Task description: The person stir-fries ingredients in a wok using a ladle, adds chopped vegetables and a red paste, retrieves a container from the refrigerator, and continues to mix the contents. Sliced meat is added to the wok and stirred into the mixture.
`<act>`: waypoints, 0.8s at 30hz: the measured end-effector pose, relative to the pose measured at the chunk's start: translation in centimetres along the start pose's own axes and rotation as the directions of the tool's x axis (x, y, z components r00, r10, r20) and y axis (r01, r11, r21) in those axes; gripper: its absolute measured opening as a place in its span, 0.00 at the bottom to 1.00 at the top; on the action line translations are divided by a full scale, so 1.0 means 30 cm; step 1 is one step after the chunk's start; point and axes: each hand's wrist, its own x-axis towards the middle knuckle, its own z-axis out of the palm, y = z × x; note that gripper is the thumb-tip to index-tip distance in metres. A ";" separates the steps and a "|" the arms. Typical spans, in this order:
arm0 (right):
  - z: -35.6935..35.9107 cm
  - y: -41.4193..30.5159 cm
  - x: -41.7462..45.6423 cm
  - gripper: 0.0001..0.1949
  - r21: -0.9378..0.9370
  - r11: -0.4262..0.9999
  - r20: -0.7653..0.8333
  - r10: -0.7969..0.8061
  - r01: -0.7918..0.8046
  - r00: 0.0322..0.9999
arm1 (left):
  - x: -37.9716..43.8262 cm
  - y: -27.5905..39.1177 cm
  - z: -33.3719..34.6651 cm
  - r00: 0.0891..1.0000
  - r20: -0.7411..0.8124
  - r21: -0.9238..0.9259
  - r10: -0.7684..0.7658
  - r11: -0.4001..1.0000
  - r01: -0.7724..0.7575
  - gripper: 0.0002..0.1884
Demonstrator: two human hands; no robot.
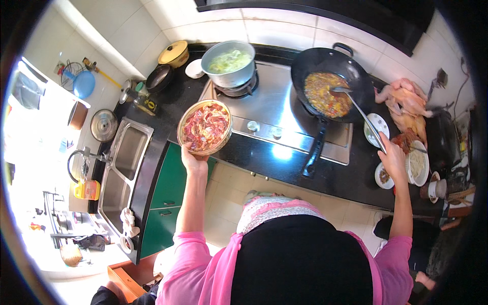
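My left hand (pixel 195 162) holds a patterned bowl (pixel 227 140) from beneath and at its near side, over the counter's front edge left of the hob. Sliced raw meat (pixel 206 127) fills this bowl, which tilts slightly. In my right hand (pixel 392 158) is the handle of a long metal cooking utensil (pixel 366 118). Its head rests partly sunk in a chunky brown-orange sauce (pixel 324 91), so its exact shape is hidden. The sauce lies in a black wok (pixel 324 61) on the right burner, with the wok's long handle (pixel 315 146) pointing towards me.
A metal pot (pixel 228 79) of greens stands on the hob's left burner. Plucked poultry (pixel 406 101), a plate (pixel 375 131) and a white basket (pixel 415 167) crowd the right counter. Left is a double sink (pixel 131 152). Other people show at lower left and lower right.
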 end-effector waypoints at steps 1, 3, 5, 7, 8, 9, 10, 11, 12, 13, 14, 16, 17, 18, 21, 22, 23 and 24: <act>0.011 -0.018 0.016 0.29 -0.006 1.000 0.006 0.014 -0.014 1.000 | 0.034 0.024 -0.046 1.000 -0.023 0.009 0.016 1.000 -0.015 0.23; 0.052 -0.050 0.066 0.31 0.008 1.000 0.014 0.012 -0.012 1.000 | 0.103 0.076 -0.109 0.998 -0.041 0.017 0.040 0.999 -0.039 0.22; 0.044 -0.084 0.072 0.33 -0.029 0.999 0.066 0.019 -0.017 0.998 | 0.160 0.122 -0.139 0.998 -0.058 0.073 0.038 0.997 -0.034 0.21; 0.020 -0.106 0.040 0.33 -0.010 1.000 0.050 0.023 -0.023 0.998 | 0.178 0.167 -0.108 0.999 0.020 0.026 0.041 0.999 -0.042 0.22; 0.028 -0.075 0.027 0.32 0.153 0.988 0.019 -0.020 0.017 1.000 | 0.172 0.196 -0.080 0.992 0.110 0.002 0.063 0.998 -0.063 0.24; 0.018 -0.029 0.001 0.31 0.303 0.952 -0.028 -0.044 0.050 0.999 | 0.175 0.216 -0.061 0.983 0.173 -0.005 0.062 0.998 -0.062 0.26; -0.019 -0.056 -0.026 0.29 0.481 0.871 0.042 0.089 -0.098 0.995 | 0.178 0.234 -0.044 0.972 0.228 0.004 0.048 0.999 -0.050 0.26; -0.012 -0.042 -0.051 0.28 0.538 0.841 0.000 0.072 -0.061 0.997 | 0.179 0.242 -0.006 0.957 0.288 0.014 0.028 0.999 -0.033 0.26; -0.018 -0.078 -0.073 0.29 0.555 0.824 0.014 0.124 -0.110 0.992 | 0.162 0.246 0.061 0.947 0.321 0.053 -0.031 0.999 0.015 0.26; -0.021 -0.121 -0.090 0.30 0.575 0.804 0.022 0.171 -0.152 0.985 | 0.150 0.245 0.129 0.932 0.354 0.090 -0.083 0.994 0.055 0.26; -0.010 -0.121 -0.110 0.30 0.599 0.778 0.022 0.220 -0.189 0.975 | 0.153 0.233 0.198 0.904 0.405 0.092 -0.139 0.990 0.110 0.25; 0.007 -0.111 -0.140 0.29 0.752 0.561 0.151 0.366 -0.347 0.918 | 0.193 0.171 0.336 0.820 0.540 0.118 -0.188 0.982 0.148 0.25; 0.018 -0.111 -0.167 0.28 0.823 0.474 0.120 0.392 -0.313 0.912 | 0.202 0.140 0.409 0.775 0.595 0.132 -0.211 0.977 0.165 0.24; 0.002 -0.147 -0.194 0.28 0.824 0.457 0.120 0.438 -0.335 0.891 | 0.193 0.102 0.483 0.746 0.617 0.162 -0.252 0.968 0.193 0.24; -0.031 -0.151 -0.282 0.29 0.776 0.589 -0.031 0.394 -0.227 0.918 | 0.134 -0.018 0.708 0.749 0.584 0.254 -0.312 0.947 0.197 0.20; -0.013 -0.131 -0.305 0.29 0.736 0.669 -0.158 0.323 -0.107 0.933 | 0.143 -0.068 0.774 0.760 0.566 0.285 -0.319 0.941 0.183 0.19; -0.004 -0.111 -0.318 0.28 0.678 0.735 -0.281 0.247 0.010 0.927 | 0.153 -0.117 0.833 0.769 0.549 0.319 -0.328 0.932 0.170 0.17; -0.053 -0.129 -0.326 0.28 0.665 0.744 -0.197 0.264 -0.069 0.944 | 0.145 -0.156 0.880 0.784 0.527 0.360 -0.329 0.922 0.144 0.17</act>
